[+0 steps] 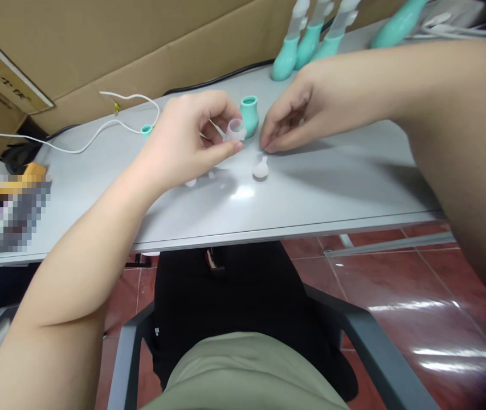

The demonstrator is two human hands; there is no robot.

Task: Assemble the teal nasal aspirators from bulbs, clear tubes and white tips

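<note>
My left hand (197, 134) is closed on a clear plastic collar (236, 131), a short open-topped ring with a thin stem at its side, held above the grey table (332, 182). Just behind the collar, an open teal squeeze bulb (250, 117) stands upright with its mouth up. My right hand (288, 122) has thumb and fingertips pinched together low over the table; whether anything is between them is hidden. Right below those fingertips lies a small white rounded cap-like piece (260, 169) with a narrow tip. Small whitish pieces (190, 183) lie under my left wrist.
Several teal bulbs with clear tops (286, 57) stand at the back, near another teal bulb (397, 25). A white cable (93, 136) runs across the left side. Cardboard (140, 45) walls the rear edge. A yellow object (33, 172) sits at far left.
</note>
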